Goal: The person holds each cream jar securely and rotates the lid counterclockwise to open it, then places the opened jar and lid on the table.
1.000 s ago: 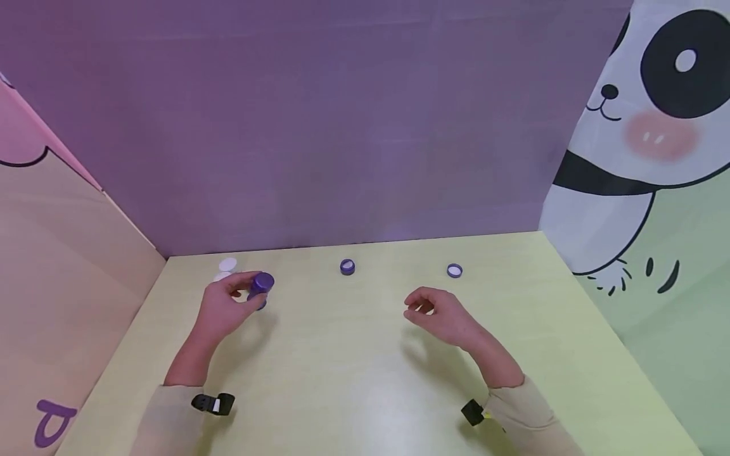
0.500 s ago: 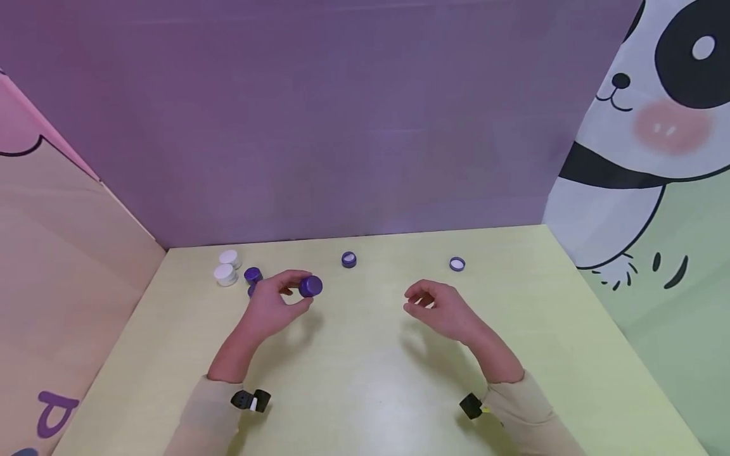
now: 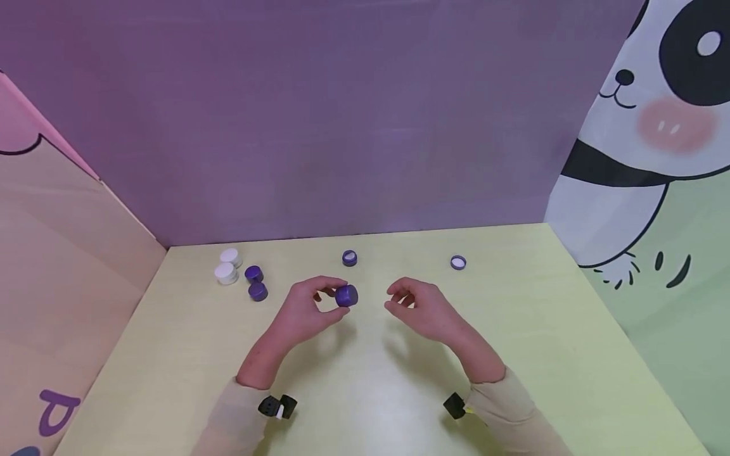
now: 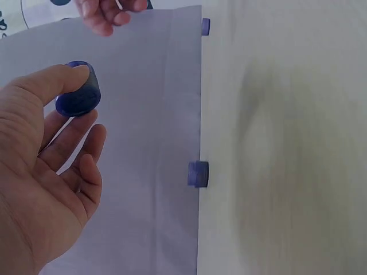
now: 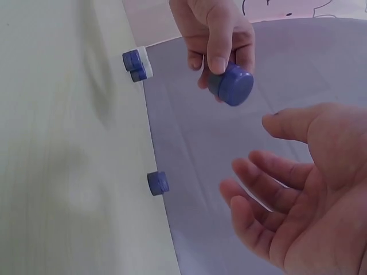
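Purple jar (image 3: 346, 296) in left hand (image 3: 300, 312), well inside table (image 3: 365, 373) edges

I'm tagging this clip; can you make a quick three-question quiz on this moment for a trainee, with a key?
1. Which hand holds a small purple container?
2. True or false: in the head view, the two white containers are left of the purple pair beside them.
3. In the head view, how many purple or purple-rimmed pieces rest on the table? A) two B) four C) six

Key:
1. The left hand; the right hand holds nothing.
2. True.
3. B.
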### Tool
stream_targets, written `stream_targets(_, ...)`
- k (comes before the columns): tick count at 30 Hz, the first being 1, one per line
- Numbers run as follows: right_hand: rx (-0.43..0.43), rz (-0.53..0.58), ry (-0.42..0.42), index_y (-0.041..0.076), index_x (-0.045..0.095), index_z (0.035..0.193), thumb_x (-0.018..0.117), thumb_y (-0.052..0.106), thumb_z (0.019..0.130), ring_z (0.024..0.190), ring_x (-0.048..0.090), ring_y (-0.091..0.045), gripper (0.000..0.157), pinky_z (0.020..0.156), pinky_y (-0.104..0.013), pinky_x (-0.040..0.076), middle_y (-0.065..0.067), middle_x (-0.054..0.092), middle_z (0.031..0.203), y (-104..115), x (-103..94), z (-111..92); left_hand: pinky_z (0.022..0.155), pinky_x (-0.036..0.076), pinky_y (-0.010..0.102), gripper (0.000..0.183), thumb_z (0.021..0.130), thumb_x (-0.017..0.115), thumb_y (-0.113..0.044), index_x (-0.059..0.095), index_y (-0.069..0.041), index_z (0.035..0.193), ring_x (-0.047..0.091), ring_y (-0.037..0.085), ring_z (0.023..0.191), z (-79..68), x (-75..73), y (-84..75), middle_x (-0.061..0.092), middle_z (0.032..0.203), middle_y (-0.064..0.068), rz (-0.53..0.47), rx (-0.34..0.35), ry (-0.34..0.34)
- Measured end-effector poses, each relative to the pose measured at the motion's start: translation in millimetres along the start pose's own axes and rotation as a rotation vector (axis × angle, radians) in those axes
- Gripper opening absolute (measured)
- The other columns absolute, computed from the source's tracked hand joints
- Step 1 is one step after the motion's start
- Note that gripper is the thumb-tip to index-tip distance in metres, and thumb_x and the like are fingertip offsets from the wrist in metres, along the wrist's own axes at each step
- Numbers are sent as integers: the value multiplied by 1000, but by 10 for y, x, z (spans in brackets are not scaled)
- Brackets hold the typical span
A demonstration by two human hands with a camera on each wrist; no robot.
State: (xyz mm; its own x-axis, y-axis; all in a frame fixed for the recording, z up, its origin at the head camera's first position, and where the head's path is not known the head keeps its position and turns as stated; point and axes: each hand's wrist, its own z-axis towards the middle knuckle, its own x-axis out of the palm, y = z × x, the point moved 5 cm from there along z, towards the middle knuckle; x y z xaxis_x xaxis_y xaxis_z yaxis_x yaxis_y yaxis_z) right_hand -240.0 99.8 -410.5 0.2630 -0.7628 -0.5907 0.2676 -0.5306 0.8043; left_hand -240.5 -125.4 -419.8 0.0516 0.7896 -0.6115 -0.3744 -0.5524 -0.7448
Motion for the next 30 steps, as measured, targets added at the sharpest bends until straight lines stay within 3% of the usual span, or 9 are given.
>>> stream_targets(8,-26,15,60,11,64,109,68,22,92,84,60,-13,21,71,-32,50,4,65,93,27,72,-26,77,49,51,40,75,84,-14,72,-12,113,62,25,93,-6,198,-54,69,101,-7,-21,24,31)
stream_targets(17,-41,18,108,10,63,111,70,27,91,85,60,-14,27,72,-31,52,2,63,99,43,161,-47,77,48,50,39,75,85,-14,73,-13,113,62,24,94,-27,321,-155,69,101,-10,-55,29,27)
stream_targets(30,21,-21,37,17,71,101,73,32,87,76,59,-13,20,64,-33,50,9,65,85,46,141,-52,83,47,52,38,75,84,-16,73,-13,111,64,24,97,-63,461,-239,69,99,-11,-79,7,0)
